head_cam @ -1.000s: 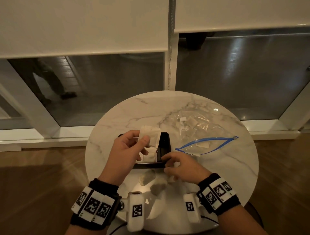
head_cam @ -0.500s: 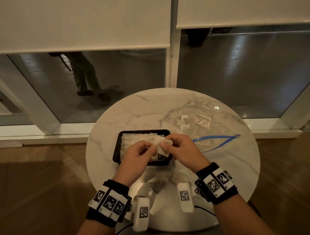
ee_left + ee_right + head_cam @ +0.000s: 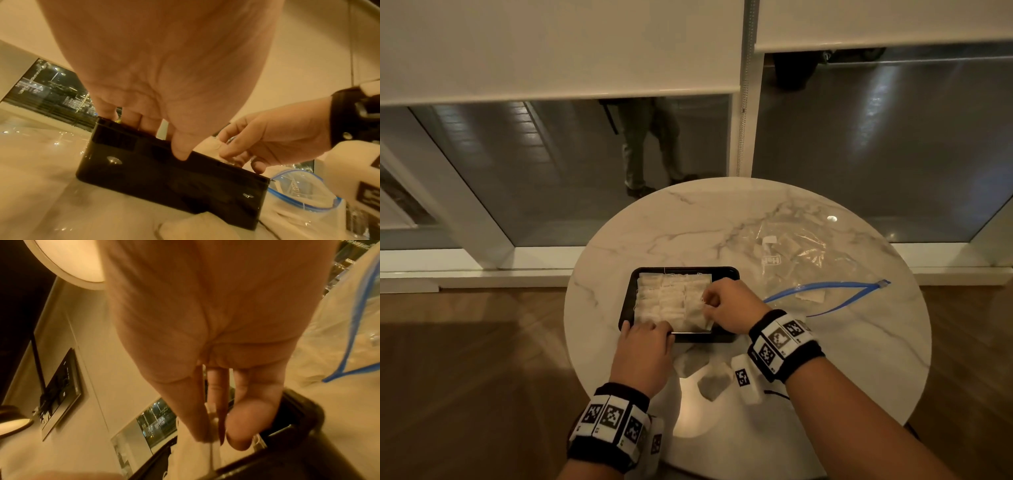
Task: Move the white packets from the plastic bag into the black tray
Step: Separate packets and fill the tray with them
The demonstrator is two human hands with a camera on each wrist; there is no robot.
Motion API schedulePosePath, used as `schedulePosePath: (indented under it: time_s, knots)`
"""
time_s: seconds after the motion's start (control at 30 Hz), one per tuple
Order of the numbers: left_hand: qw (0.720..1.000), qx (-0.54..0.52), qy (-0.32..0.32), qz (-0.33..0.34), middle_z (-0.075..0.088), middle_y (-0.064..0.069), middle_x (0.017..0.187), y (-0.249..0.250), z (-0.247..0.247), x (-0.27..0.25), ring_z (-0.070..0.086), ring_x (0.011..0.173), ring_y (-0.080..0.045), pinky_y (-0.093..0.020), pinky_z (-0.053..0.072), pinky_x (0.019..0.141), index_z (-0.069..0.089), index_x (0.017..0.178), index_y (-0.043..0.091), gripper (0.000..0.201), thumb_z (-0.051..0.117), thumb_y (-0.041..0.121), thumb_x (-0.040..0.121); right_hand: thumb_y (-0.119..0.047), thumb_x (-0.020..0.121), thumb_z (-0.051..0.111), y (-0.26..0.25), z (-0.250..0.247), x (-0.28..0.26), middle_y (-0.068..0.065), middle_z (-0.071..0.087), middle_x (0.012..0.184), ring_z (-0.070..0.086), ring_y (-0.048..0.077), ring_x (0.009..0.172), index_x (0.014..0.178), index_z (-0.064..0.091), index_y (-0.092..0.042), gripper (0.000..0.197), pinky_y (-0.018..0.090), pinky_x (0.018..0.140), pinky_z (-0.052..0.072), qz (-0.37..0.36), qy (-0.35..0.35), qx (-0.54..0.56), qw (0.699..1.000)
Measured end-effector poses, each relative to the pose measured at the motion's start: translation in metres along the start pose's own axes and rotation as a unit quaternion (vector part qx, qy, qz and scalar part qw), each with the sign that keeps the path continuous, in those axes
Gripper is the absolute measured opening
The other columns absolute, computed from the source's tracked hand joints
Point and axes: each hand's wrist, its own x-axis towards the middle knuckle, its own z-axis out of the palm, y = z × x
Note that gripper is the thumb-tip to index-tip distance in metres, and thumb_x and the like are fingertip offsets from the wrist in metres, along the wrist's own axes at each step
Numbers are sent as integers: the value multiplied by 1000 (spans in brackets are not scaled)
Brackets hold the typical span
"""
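The black tray (image 3: 726,272) sits mid-table, lined with several white packets (image 3: 662,297). My left hand (image 3: 650,330) grips the tray's near wall (image 3: 164,175), fingers hooked over the rim and thumb (image 3: 180,151) on the outside. My right hand (image 3: 707,306) is low over the tray's right side. It pinches a white packet (image 3: 698,320) between thumb (image 3: 240,433) and fingers, the packet touching the others. The clear plastic bag (image 3: 803,255) with its blue zip strip lies to the right, mouth toward the tray. More packets are inside it, one (image 3: 811,295) near the mouth.
The round marble table (image 3: 647,226) is small, its edge close on every side, with wooden floor below. Window glass and a white frame stand just behind it. A person's legs (image 3: 643,154) show beyond the glass. The bag's mouth (image 3: 298,194) lies beside the tray's right end.
Both hands held one packet above the tray half a second ago. The left hand has let go and dropped to the tray's near edge; the right has lowered the packet into the tray.
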Motion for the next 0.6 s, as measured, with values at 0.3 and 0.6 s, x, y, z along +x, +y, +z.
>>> schedulePosePath:
  time_s: [0.3,0.6]
  knots:
    - [1000,-8,-6,-8,66,11,111,-3,4,1,57,112,-13,-40,21,119,62,115,34,27,37,37,106,-11,85,72,-1,13,19,6,62,120,65,22,99,107,70,-20,24,26,83,53,33,-66,-95,993]
    - [1000,-9,-10,-13,65,11,114,-2,4,0,56,115,-11,-40,18,122,61,119,35,28,36,36,106,-12,83,75,-9,16,26,5,61,121,64,22,99,107,70,-21,26,30,86,54,28,-79,-140,987]
